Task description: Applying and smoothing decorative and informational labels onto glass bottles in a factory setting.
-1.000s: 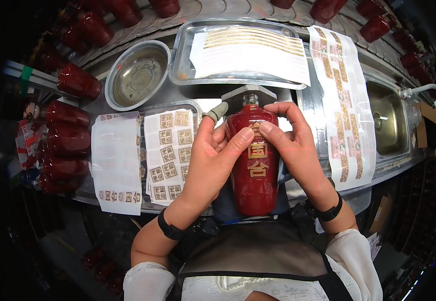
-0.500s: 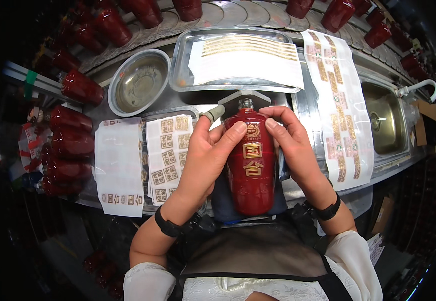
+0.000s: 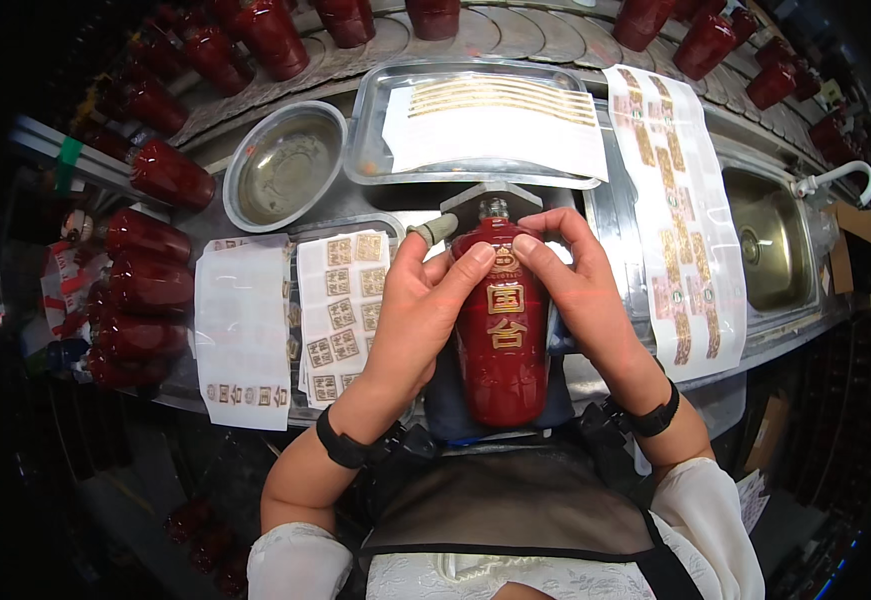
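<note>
A dark red glass bottle (image 3: 503,385) lies in front of me, its clear neck (image 3: 494,208) pointing away and resting by an angled metal holder (image 3: 465,197). Gold characters run down its front, below a round gold emblem (image 3: 506,261). Both hands grip the bottle's shoulders. My left hand (image 3: 415,310) has its thumb on the left of the emblem, and a grey-green finger cot (image 3: 435,230) covers one fingertip. My right hand (image 3: 583,285) presses its thumb at the emblem's upper right. The remaining fingers curl along the bottle's sides, partly hidden. Dark cloth (image 3: 442,405) lies beneath the bottle.
Left are sheets of gold stickers (image 3: 355,300), a white backing sheet (image 3: 242,330) and a metal bowl (image 3: 287,170). A tray (image 3: 365,150) holds gold strips; a long sticker sheet (image 3: 683,230) lies beside the sink (image 3: 770,240). Red bottles ride a conveyor (image 3: 515,35) behind.
My right thumb has slid left from the bottle's shoulder onto the emblem's edge. My left hand stays nearly in place. Bottles on the conveyor have shifted to the right.
</note>
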Available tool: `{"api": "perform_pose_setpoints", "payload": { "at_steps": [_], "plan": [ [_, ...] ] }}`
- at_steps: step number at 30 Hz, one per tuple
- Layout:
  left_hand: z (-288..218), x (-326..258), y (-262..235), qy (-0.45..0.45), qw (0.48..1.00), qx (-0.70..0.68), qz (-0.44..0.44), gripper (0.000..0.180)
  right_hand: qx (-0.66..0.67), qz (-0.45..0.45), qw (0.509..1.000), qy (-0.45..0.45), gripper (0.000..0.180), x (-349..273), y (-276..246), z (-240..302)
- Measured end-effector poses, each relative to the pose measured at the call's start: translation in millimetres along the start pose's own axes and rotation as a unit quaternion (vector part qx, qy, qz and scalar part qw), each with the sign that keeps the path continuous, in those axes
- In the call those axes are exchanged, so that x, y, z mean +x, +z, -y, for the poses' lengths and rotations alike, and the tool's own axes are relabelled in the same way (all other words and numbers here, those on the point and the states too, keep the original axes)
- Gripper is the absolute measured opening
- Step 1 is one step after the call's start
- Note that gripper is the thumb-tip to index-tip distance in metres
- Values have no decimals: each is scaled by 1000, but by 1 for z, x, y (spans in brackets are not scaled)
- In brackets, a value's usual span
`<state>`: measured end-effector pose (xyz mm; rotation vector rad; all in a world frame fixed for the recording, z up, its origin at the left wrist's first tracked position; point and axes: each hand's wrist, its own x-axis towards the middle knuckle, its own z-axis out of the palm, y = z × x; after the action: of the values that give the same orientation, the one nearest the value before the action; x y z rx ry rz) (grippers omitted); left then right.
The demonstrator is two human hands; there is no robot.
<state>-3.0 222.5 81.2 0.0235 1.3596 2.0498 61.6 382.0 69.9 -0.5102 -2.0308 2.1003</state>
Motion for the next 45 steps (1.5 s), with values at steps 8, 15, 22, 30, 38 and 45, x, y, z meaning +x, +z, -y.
{"api": "perform_pose_setpoints", "payload": {
  "at_steps": [8, 15, 22, 30, 38, 45],
  "plan": [
    [-2, 8, 0, -9, 999, 38, 18, 41, 4, 7, 1000, -8, 31, -3, 1, -4],
    [3, 10, -3, 20, 999, -1, 29, 38, -8, 2, 1000, 8, 30, -5, 2, -5],
    [8, 11, -2, 12, 999, 29, 21, 45, -34, -8, 999, -6, 26, -4, -7, -5],
    [14, -13, -25, -54, 997, -45, -13, 53, -31, -16, 999, 14, 41, -22, -6, -15],
    [20, -12, -7, 18, 1000, -14, 14, 52, 17, -14, 1000, 2, 45, -23, 5, -4],
    [21, -11, -6, 23, 1000, -12, 16, 52, -14, -12, 1000, -12, 46, -21, 3, -6]
  ]
}}
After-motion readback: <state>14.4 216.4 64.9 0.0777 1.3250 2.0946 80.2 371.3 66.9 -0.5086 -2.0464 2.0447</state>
